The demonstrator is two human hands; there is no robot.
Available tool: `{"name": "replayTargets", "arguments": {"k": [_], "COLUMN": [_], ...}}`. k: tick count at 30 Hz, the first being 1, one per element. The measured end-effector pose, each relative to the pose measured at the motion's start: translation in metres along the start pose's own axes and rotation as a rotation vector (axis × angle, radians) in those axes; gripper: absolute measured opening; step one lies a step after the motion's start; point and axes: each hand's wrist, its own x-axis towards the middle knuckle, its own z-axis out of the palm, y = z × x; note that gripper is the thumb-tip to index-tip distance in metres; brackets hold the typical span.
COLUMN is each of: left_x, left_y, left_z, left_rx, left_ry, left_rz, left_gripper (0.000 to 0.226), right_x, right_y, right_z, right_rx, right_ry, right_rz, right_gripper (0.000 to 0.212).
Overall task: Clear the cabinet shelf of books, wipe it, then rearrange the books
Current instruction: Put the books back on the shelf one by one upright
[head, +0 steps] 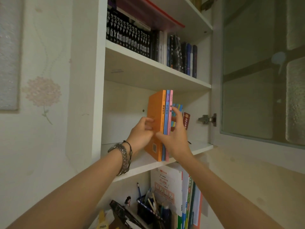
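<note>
Floral wallpaper ran down the left of the view, and beside it stood a white wooden cabinet (pixel 99 80) with its frosted glass door (pixel 257 71) swung open to the right. All the action was on the middle shelf (pixel 203 147), white and mostly bare. Three tall paperbacks stood upright and touching near its front edge: an orange book (pixel 156 123), a thin blue book (pixel 167 116) and a thin pink book (pixel 171 103). Behind them sat a shorter bunch of striped pastel books (pixel 178 107) and a small dark red booklet (pixel 186 120).

And both hands were on the trio! The left hand (pixel 142 131), with a metal watch (pixel 123 156) at the wrist, had its fingers curled against the orange cover from the left, though whether it truly gripped could not be told. The right hand (pixel 175 138) was spread wide, thumb across the lower spines and fingers reaching round the pink book's far side, clasping the set from the right.

The key relation: the books' long axis ran vertically, spines facing out toward the person, and the stack sat squarely between the two hands, directly ahead and above. Neither hand was clearly nearer; they bracketed it. With the shelf so bare, this looked like either the last books coming off or the first going back, and which could not be said. Either way the next move probably meant keeping the three pressed together so none slipped, with the striped books just behind at risk of toppling.
</note>
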Motion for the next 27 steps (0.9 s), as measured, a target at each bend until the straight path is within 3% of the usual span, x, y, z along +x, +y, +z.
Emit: {"name": "replayTargets", "arguments": {"k": [7, 15, 23, 27], "left_x": [0.038, 0.065, 0.089, 0.095], "left_y": [0.004, -0.004, -0.048, -0.06], "left_z": [0.012, 0.022, 0.033, 0.04], "left_rx": [0.174, 0.247, 0.206, 0.205], "left_ry": [0.133, 0.193, 0.067, -0.032], "left_rz": [-0.041, -0.096, -0.064, -0.016], "left_gripper": [0.023, 0.023, 0.038, 0.046], "right_x": [0.014, 0.033, 0.053, 0.065], "right_y": [0.019, 0.047, 0.077, 0.095], "right_z": [0.013, 0.019, 0.016, 0.017], "right_rx": [0.023, 0.081, 0.111, 0.074], "right_ry": [0.048, 0.024, -0.051, -0.063], "right_rz": [0.021, 0.103, 0.169, 0.202], "right_gripper": [0.072, 0.063, 0.063, 0.081]}}
